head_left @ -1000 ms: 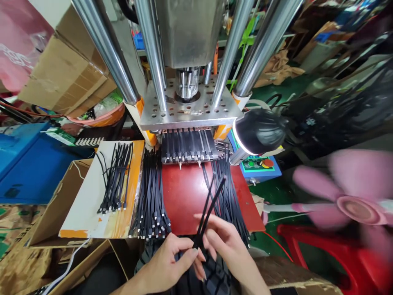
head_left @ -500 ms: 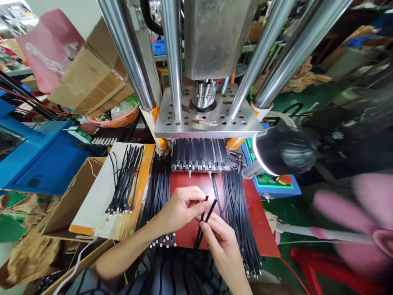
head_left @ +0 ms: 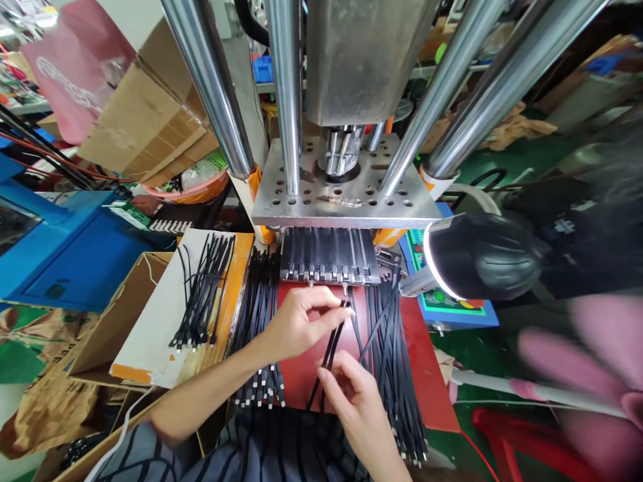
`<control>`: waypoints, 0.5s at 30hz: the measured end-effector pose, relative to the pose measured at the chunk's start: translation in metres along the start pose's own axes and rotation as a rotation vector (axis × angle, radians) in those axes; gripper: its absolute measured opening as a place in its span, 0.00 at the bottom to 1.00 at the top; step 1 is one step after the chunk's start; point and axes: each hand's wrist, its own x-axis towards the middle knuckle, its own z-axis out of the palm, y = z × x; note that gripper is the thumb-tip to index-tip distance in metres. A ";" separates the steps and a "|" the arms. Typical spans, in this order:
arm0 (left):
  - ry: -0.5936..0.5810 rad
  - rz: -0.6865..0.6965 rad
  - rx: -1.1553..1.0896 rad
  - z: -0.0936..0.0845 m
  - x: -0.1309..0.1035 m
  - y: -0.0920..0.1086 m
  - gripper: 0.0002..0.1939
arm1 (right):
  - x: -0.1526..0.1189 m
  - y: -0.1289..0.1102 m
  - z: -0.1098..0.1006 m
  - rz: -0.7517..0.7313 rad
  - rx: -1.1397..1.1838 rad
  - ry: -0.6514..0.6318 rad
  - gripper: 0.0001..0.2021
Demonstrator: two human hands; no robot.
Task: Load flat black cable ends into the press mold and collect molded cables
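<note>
Two flat black cables (head_left: 333, 340) run down across the red work board (head_left: 299, 301). Their upper ends are pinched between thumb and fingers of my left hand (head_left: 301, 323), just in front of the press fixture (head_left: 329, 253). Lower down, my right hand (head_left: 351, 396) has its thumb and fingertips closed around the same cables. Their lower ends hang toward my lap. In the fixture, several black cables lie side by side with metal connectors along the front edge. One bundle of black cables (head_left: 260, 294) lies left of my hands, another cable bundle (head_left: 394, 355) to the right.
A steel press plate (head_left: 346, 213) with thick columns stands over the fixture. A round lamp (head_left: 482, 258) and a blue control box (head_left: 452, 314) are at right, beside a pink fan (head_left: 597, 348). More cables (head_left: 203, 294) lie on a white board (head_left: 151, 335) at left.
My left hand has moved up toward the fixture with the cable ends. My right hand has slid lower along the cables, so the hands are farther apart. The view has shifted slightly.
</note>
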 end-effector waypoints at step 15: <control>0.217 0.020 0.397 0.002 0.122 -0.062 0.08 | 0.176 -0.035 -0.150 -0.228 -0.316 -0.103 0.23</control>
